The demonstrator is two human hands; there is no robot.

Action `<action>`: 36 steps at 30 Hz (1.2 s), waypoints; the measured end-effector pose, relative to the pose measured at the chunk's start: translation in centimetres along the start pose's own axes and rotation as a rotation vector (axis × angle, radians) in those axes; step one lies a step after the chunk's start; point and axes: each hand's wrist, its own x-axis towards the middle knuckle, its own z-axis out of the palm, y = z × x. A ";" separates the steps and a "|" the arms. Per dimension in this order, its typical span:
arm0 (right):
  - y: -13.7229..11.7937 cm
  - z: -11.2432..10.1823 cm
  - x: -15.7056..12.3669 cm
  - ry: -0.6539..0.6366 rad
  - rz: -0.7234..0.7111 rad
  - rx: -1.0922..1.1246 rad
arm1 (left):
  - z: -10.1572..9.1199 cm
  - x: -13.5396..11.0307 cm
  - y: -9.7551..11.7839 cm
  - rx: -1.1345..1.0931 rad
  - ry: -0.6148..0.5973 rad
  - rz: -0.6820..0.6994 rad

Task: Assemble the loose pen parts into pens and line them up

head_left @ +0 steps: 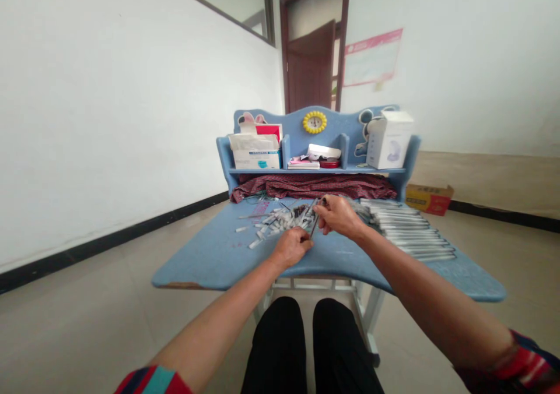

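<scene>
My left hand (pixel 294 246) is closed in a loose fist just above the blue desk top (pixel 210 257), holding the lower end of a thin dark rod (pixel 314 224). A little higher and to the right, my right hand (pixel 338 214) pinches the same rod near its upper end. Just behind both hands lies a heap of small white and grey tube pieces (pixel 273 222). A row of long silvery tubes (pixel 409 234) lies side by side to the right of my right hand.
The desk has a raised blue shelf (pixel 319 171) holding a box of masks (pixel 256 152), a white carton (pixel 389 139) and small items. A red checked cloth (pixel 306 185) lies under the shelf. A cardboard box (pixel 429 199) sits on the floor at right.
</scene>
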 end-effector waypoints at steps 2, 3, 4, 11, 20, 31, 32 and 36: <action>0.7 -1.0 -0.7 0.025 0.042 0.081 | -0.4 -0.2 0.6 0.011 0.025 0.031; 1.0 -1.6 -1.1 0.041 0.060 0.117 | -0.7 -0.3 0.9 0.016 0.033 0.050; 1.4 -2.1 -1.6 0.059 0.075 0.147 | -0.9 -0.5 1.2 0.022 0.039 0.073; 3.8 -4.9 -5.4 0.205 0.069 -0.054 | -1.3 -0.8 3.0 0.113 0.045 0.184; 2.2 -4.4 -8.3 -0.114 -0.160 -1.123 | 0.6 0.8 4.7 0.148 -0.074 0.289; 6.6 -13.5 -11.0 -0.198 -0.187 -1.225 | 1.5 1.9 5.9 0.038 -0.174 0.450; 7.2 -14.5 -11.1 -0.180 -0.157 -1.247 | 1.1 2.3 5.5 0.056 -0.166 0.463; 9.2 -17.1 -11.5 -0.177 -0.089 -1.236 | -1.3 3.9 3.2 0.122 -0.121 0.447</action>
